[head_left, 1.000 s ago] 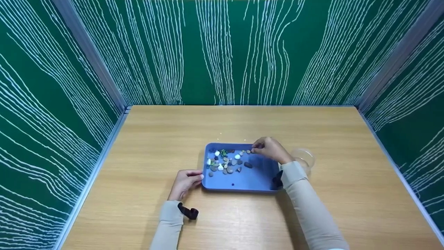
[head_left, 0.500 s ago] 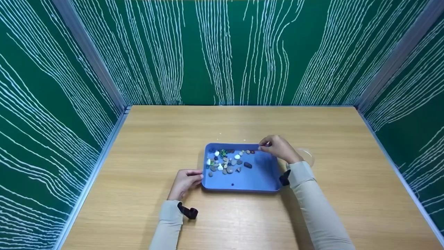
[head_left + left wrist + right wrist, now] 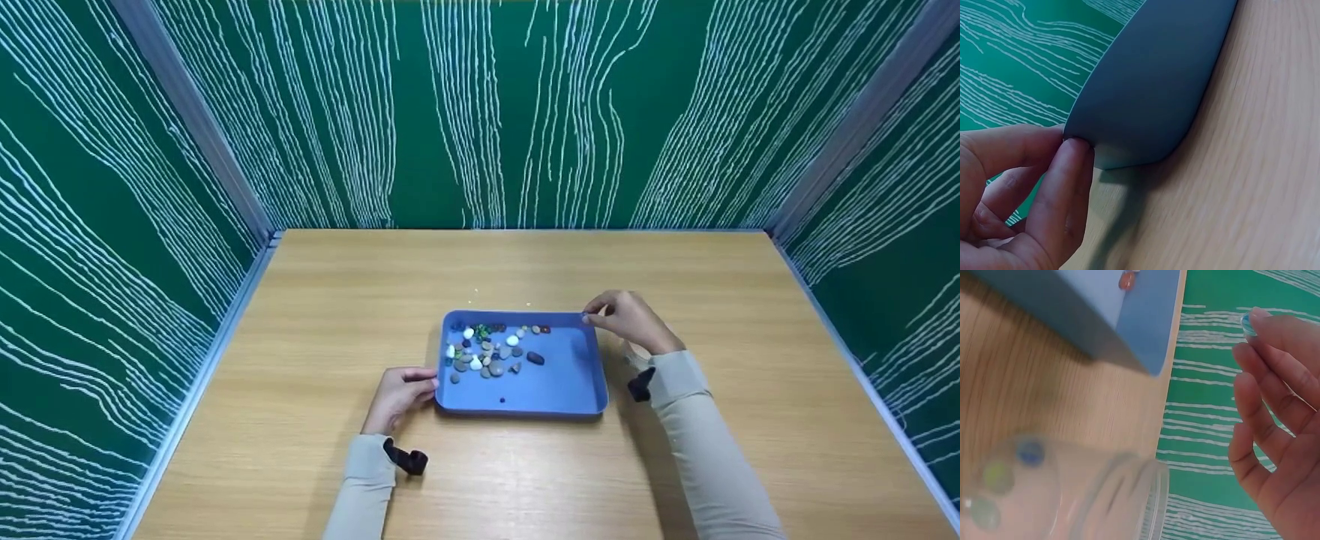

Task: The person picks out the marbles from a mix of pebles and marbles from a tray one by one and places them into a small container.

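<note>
In the head view, my left hand pinches the left rim of a blue tray; the left wrist view shows thumb and fingers on the tray's wall. My right hand is at the tray's far right corner. Between its thumb and forefinger, a small clear and blue glass marble is pinched, while the other fingers are loosely bent. Pebbles in white, grey and brown lie mostly in the tray's left half, among small green and dark pieces. A reddish stone sits by the far wall.
Right of the tray is a clear jar, partly hidden by my right wrist in the head view, with a blue marble and greenish ones inside. Tiny pale specks lie on the table behind the tray. Green panels surround the table.
My right hand has moved right, from above the stones to the tray's far right corner. The reddish stone has come into view where it was. My left hand keeps its place.
</note>
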Action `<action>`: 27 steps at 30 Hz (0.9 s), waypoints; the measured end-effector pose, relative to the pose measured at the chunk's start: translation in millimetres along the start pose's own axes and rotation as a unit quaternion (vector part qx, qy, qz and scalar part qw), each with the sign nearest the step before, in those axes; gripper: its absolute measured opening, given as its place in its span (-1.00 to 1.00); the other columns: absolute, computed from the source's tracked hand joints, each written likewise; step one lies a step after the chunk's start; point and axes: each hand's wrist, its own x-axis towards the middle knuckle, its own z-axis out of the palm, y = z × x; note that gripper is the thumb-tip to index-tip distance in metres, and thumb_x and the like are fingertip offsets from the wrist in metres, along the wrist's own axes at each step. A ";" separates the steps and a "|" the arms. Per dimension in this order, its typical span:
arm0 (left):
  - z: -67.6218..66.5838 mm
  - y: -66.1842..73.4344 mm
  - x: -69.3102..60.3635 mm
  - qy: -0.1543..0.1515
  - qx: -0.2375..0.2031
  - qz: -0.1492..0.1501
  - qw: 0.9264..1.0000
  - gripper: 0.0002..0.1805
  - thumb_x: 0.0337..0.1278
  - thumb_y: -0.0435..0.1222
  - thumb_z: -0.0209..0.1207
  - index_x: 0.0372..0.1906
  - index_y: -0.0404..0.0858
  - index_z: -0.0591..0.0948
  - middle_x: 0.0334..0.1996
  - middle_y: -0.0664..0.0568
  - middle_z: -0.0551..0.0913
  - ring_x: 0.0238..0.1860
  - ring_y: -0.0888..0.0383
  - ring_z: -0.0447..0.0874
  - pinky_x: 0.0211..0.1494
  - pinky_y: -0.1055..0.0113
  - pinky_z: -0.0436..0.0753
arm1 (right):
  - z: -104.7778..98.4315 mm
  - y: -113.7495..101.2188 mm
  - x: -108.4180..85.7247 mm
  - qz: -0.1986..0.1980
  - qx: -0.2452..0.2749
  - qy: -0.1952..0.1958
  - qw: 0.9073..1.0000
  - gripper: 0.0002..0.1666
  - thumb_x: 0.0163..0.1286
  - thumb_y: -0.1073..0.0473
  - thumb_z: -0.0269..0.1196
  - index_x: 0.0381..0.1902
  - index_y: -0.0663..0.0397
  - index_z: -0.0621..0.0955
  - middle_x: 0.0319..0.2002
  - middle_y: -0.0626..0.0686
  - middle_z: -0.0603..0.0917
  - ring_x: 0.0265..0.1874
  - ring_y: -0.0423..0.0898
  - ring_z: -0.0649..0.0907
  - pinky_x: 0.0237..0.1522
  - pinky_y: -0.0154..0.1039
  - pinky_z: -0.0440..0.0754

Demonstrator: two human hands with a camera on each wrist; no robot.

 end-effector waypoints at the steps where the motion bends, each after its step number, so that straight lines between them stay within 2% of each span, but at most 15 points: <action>1: 0.0 -0.1 -0.4 0.000 0.000 0.001 1.000 -0.67 0.01 -0.60 0.24 -0.04 -0.58 0.60 -0.15 -0.28 0.69 -0.29 0.15 0.70 -0.14 0.37 0.75 | -1.6 1.9 -1.3 0.000 0.002 0.001 1.000 -0.80 0.33 0.18 0.25 -0.15 0.14 0.71 -0.16 0.11 0.71 -0.22 0.04 0.57 -0.27 -0.26 0.58; 9: 0.6 -1.3 -1.7 0.000 0.007 0.003 1.000 -0.66 0.02 -0.59 0.23 -0.02 -0.59 0.58 -0.16 -0.28 0.70 -0.31 0.19 0.69 -0.19 0.43 0.74 | -14.0 17.3 -11.3 -0.024 0.019 0.015 0.999 -0.83 0.32 0.17 0.28 -0.22 0.13 0.72 -0.19 0.13 0.71 -0.29 0.02 0.57 -0.40 -0.36 0.57; 15: 0.9 -0.3 -0.6 0.006 0.021 -0.003 1.000 -0.67 -0.01 -0.58 0.25 -0.05 -0.57 0.60 -0.17 -0.28 0.70 -0.35 0.21 0.68 -0.20 0.43 0.74 | -23.1 26.0 -17.2 0.002 0.017 0.007 1.000 -0.79 0.34 0.13 0.26 -0.18 0.12 0.71 -0.17 0.14 0.70 -0.29 0.01 0.57 -0.41 -0.37 0.58; 27: 1.9 -1.7 1.3 0.006 -0.007 -0.004 1.000 -0.66 -0.02 -0.59 0.25 -0.05 -0.59 0.60 -0.18 -0.24 0.70 -0.34 0.18 0.69 -0.16 0.37 0.75 | -36.6 46.7 -28.8 0.016 -0.006 0.013 1.000 -0.78 0.34 0.12 0.26 -0.17 0.13 0.71 -0.18 0.14 0.69 -0.28 -0.01 0.56 -0.33 -0.33 0.56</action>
